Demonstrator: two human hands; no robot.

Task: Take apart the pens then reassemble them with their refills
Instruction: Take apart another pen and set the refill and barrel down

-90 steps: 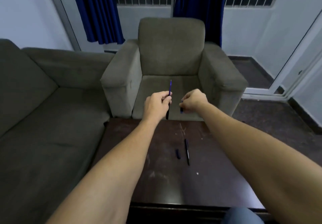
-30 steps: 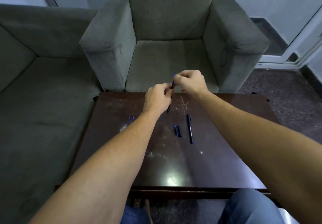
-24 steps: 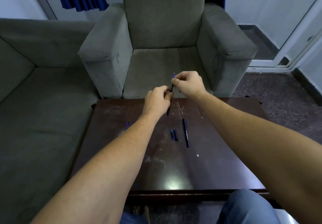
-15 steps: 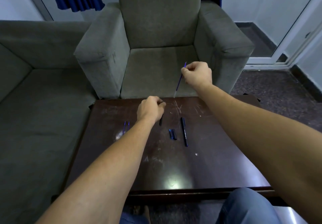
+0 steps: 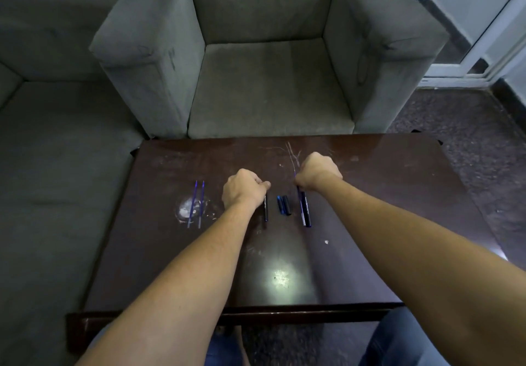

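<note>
My left hand (image 5: 244, 192) is closed on a black pen barrel (image 5: 265, 209), which points toward me and lies low on the dark wooden table (image 5: 384, 195). In my right hand (image 5: 318, 176), fingers closed, is a thin blue refill (image 5: 295, 174) whose tip sticks out past the knuckles. Just below that hand a second black pen (image 5: 306, 210) lies on the table. Two short dark caps (image 5: 284, 205) rest between the barrel and the pen. Left of my left hand lie two blue refills (image 5: 197, 206), side by side.
A grey armchair (image 5: 267, 87) stands right behind the table's far edge. A grey sofa (image 5: 57, 152) runs along the table's left side. My knees in jeans (image 5: 398, 337) are under the near edge. A small white speck (image 5: 326, 242) lies near the pen.
My right hand pulled the blue refill out of the barrel that my left hand held. Both hands then came down to the table, apart from each other. The camera tilted down.
</note>
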